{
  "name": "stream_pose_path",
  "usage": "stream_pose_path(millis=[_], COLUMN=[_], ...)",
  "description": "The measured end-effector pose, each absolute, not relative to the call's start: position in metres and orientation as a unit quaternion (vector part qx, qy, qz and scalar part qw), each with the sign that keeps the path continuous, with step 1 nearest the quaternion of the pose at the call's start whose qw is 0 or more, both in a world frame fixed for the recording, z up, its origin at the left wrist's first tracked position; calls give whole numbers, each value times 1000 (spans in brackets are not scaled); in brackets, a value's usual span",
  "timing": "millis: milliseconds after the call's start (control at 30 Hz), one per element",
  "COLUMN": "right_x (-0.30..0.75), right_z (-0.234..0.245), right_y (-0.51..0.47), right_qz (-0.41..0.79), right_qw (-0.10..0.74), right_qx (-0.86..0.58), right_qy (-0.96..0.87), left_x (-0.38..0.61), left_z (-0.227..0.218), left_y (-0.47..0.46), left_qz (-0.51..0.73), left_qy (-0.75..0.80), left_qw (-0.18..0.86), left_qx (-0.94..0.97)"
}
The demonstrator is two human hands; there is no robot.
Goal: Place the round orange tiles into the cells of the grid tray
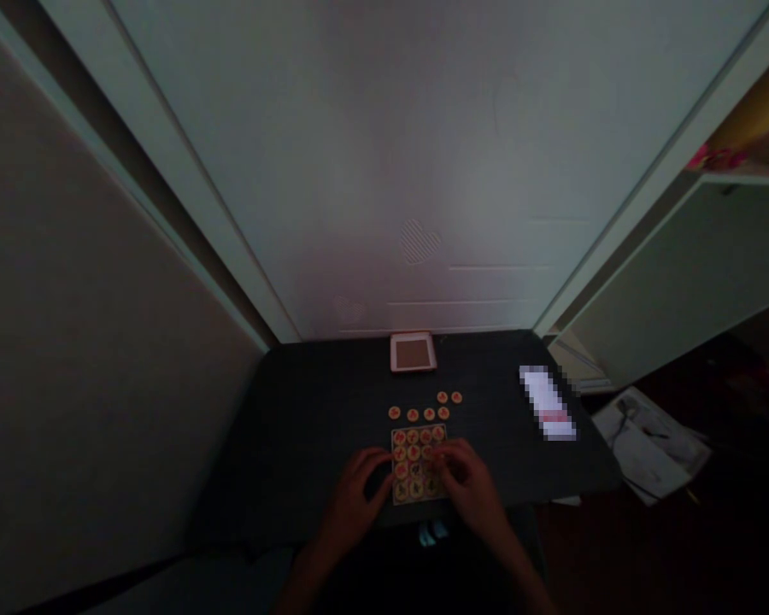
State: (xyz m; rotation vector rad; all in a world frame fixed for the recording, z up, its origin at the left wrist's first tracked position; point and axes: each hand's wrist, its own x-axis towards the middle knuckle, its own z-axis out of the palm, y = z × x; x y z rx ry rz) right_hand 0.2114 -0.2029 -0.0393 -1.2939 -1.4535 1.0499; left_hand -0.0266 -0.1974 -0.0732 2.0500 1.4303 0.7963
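A shallow square box [419,502] at the table's near edge holds rows of round wooden xiangqi pieces [413,436], some marked red, some dark. My left hand [359,487] rests at the box's left rim, thumb and fingers curved and apart. Over the right side of the box, my right hand [466,480] has its thumb and fingertips pinched together at a piece, mostly hidden by the fingers. Several loose red-marked pieces [429,414] lie on the table just beyond the box, two of them set a little farther back.
The dark table [308,393] meets a pale panel with embossed hearts [419,242]. A white-rimmed rectangular lid or tray [413,353] lies at the back. A lit, blurred-out phone [547,403] lies at right. Papers [650,444] are beyond the table's right edge.
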Motion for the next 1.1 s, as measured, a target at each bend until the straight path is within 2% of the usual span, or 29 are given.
stream_pose_path(millis=[433, 733, 1100], right_x=[199, 198, 201], right_z=[-38, -37, -36], right_y=[-210, -211, -211], right_qz=[480, 450, 455], right_qw=[445, 401, 387], right_qx=[-509, -544, -540], right_qy=[-558, -584, -593], left_x=[-26, -24, -25], left_z=[-71, -70, -72], left_y=[-197, -198, -198], left_qz=[291, 298, 303], left_qy=[532, 533, 533], left_qw=[248, 258, 255], left_qx=[756, 749, 748])
